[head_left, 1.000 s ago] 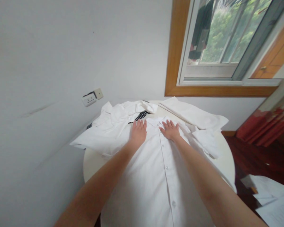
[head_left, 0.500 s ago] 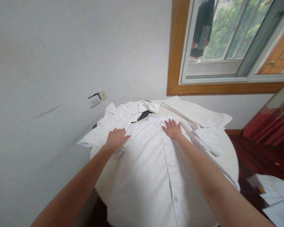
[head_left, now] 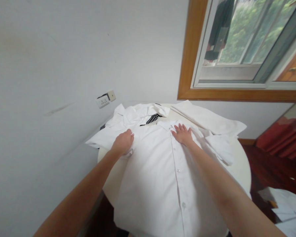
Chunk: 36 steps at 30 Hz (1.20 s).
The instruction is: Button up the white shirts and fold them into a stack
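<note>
A white button-up shirt [head_left: 153, 171] lies front side up across a round cream table [head_left: 242, 158], its collar at the far end and its lower part hanging over the near edge. My left hand [head_left: 124, 141] is closed on the cloth at the shirt's left shoulder, beside the sleeve. Spread flat near the collar, my right hand [head_left: 182, 133] presses on the shirt beside the button placket, with no cloth in its fingers. Past my left hand is a crumpled white garment [head_left: 130, 115], with a black-and-white striped cloth [head_left: 153, 118] showing by it.
A folded white cloth [head_left: 207, 117] lies at the table's back right. The wall, with a socket [head_left: 103, 101], borders the table behind and left. Above is a wood-framed window [head_left: 236, 93]. White items [head_left: 286, 204] and a red curtain [head_left: 281, 138] are at right.
My left hand has drawn its fingers and thumb together on the shirt's shoulder. The right hand stays flat in the same place. The whole view has shifted slightly.
</note>
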Tool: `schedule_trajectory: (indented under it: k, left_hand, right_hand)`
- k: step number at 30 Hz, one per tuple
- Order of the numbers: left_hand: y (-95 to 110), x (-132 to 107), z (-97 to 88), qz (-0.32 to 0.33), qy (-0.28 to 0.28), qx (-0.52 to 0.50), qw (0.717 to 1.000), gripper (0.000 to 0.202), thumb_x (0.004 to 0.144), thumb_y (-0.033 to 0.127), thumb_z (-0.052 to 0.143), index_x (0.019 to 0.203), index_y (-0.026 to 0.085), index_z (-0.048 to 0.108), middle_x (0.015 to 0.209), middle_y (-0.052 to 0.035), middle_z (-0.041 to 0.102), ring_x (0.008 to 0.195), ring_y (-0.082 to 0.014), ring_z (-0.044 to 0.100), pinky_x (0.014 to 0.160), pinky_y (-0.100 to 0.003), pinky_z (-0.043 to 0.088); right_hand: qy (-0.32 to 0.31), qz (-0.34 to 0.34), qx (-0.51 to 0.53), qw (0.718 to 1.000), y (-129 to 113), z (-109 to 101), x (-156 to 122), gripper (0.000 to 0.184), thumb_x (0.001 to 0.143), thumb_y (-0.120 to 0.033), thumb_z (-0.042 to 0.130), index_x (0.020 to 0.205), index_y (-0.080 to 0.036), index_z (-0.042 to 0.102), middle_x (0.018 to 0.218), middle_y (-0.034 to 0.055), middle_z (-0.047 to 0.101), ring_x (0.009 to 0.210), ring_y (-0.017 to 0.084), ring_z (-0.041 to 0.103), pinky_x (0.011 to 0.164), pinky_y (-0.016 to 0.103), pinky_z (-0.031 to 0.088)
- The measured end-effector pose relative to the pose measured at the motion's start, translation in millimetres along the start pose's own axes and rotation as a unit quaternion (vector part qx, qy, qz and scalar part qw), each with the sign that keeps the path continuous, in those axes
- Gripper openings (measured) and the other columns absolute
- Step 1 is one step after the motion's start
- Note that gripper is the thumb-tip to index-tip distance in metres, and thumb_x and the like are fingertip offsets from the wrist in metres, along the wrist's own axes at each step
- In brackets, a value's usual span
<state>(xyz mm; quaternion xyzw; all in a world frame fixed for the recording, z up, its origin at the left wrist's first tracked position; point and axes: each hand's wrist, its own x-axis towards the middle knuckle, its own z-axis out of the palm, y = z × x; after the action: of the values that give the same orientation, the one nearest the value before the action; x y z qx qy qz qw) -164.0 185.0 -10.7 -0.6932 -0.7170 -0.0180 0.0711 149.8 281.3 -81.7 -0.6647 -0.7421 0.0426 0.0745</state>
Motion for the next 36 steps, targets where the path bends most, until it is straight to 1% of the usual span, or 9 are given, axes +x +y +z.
schedule_trajectory:
  k: [5, 10, 15, 19, 21, 24, 28, 31, 36]
  left_hand:
    - [11.0, 17.3, -23.7, 0.037, 0.015, -0.057, 0.998, 0.032, 0.098, 0.032, 0.028, 0.115, 0.014, 0.049, 0.094, -0.0125, 0.071, 0.090, -0.0238, 0.067, 0.073, -0.030, 0.045]
    - [63.5, 35.2, -38.0, 0.104, 0.051, 0.008, 0.993, 0.025, 0.090, 0.034, 0.048, 0.108, 0.020, 0.058, 0.096, -0.0102, 0.072, 0.094, -0.0275, 0.067, 0.076, -0.034, 0.046]
    - [129.5, 38.2, -6.2, 0.214, 0.062, 0.000, 0.975, 0.023, 0.091, 0.023, 0.046, 0.103, 0.014, 0.064, 0.096, -0.0145, 0.071, 0.094, -0.0277, 0.068, 0.077, -0.036, 0.047]
    - [149.5, 29.7, 19.5, 0.214, 0.047, -0.018, 0.976, 0.029, 0.095, 0.024, 0.041, 0.103, 0.010, 0.064, 0.093, -0.0169, 0.071, 0.088, -0.0286, 0.069, 0.072, -0.037, 0.048]
    - [146.1, 27.1, 20.4, 0.203, 0.051, -0.034, 0.977, 0.030, 0.095, 0.029, 0.041, 0.104, 0.011, 0.064, 0.092, -0.0160, 0.071, 0.087, -0.0278, 0.069, 0.072, -0.036, 0.049]
    - [128.9, 28.6, 8.9, 0.216, 0.043, -0.067, 0.973, 0.031, 0.095, 0.036, 0.043, 0.102, 0.016, 0.066, 0.091, -0.0118, 0.072, 0.088, -0.0257, 0.069, 0.073, -0.034, 0.048]
    - [87.2, 35.1, -7.2, 0.244, 0.018, -0.131, 0.961, 0.034, 0.093, 0.044, 0.046, 0.107, 0.020, 0.066, 0.098, -0.0070, 0.073, 0.095, -0.0222, 0.066, 0.082, -0.031, 0.048]
    - [47.6, 36.1, -9.9, 0.214, 0.018, -0.165, 0.963, 0.041, 0.092, 0.047, 0.042, 0.105, 0.018, 0.068, 0.108, -0.0087, 0.072, 0.103, -0.0228, 0.064, 0.093, -0.032, 0.045]
    - [-1.6, 30.7, -8.3, 0.171, -0.148, -0.244, 0.943, 0.056, 0.080, 0.060, 0.053, 0.118, 0.020, 0.063, 0.125, -0.0080, 0.066, 0.113, -0.0234, 0.061, 0.098, -0.031, 0.045]
  right_hand:
    - [0.002, 0.002, -0.005, 1.000, -0.6, 1.5, 0.0, 0.069, 0.096, -0.063, 0.017, 0.153, -0.026, 0.027, 0.162, 0.0075, 0.017, 0.148, 0.029, 0.012, 0.114, 0.062, 0.009]
    - [0.015, -0.003, -0.009, 1.000, -1.4, 1.3, -1.9, 0.068, 0.096, -0.062, 0.017, 0.153, -0.026, 0.029, 0.161, 0.0083, 0.018, 0.148, 0.030, 0.013, 0.113, 0.062, 0.011]
    - [0.007, 0.002, -0.020, 1.000, -3.0, -2.1, -3.0, 0.068, 0.096, -0.062, 0.015, 0.153, -0.026, 0.026, 0.161, 0.0082, 0.017, 0.148, 0.029, 0.013, 0.113, 0.061, 0.011]
    - [0.013, -0.002, -0.014, 1.000, -3.0, -2.1, -2.6, 0.069, 0.096, -0.062, 0.015, 0.153, -0.026, 0.027, 0.161, 0.0081, 0.018, 0.148, 0.028, 0.013, 0.114, 0.060, 0.012]
    - [0.018, -0.002, -0.008, 1.000, -2.7, -1.5, -2.5, 0.069, 0.096, -0.062, 0.015, 0.153, -0.026, 0.028, 0.161, 0.0080, 0.018, 0.148, 0.028, 0.014, 0.114, 0.060, 0.011]
    - [0.019, 0.000, -0.004, 1.000, -2.5, -1.2, -2.8, 0.069, 0.096, -0.063, 0.017, 0.153, -0.026, 0.029, 0.161, 0.0078, 0.019, 0.148, 0.029, 0.014, 0.114, 0.060, 0.011]
    - [0.014, -0.001, -0.012, 1.000, -2.2, -1.1, -2.8, 0.068, 0.096, -0.062, 0.016, 0.153, -0.026, 0.028, 0.161, 0.0076, 0.019, 0.148, 0.029, 0.014, 0.114, 0.060, 0.012]
    - [0.018, -0.003, -0.013, 1.000, -1.7, -0.2, -2.3, 0.068, 0.096, -0.063, 0.016, 0.152, -0.027, 0.030, 0.161, 0.0081, 0.019, 0.148, 0.029, 0.014, 0.113, 0.060, 0.012]
    - [0.032, -0.003, 0.001, 0.999, -2.1, 0.7, -2.6, 0.067, 0.096, -0.062, 0.020, 0.151, -0.026, 0.033, 0.160, 0.0090, 0.021, 0.147, 0.030, 0.016, 0.113, 0.061, 0.012]
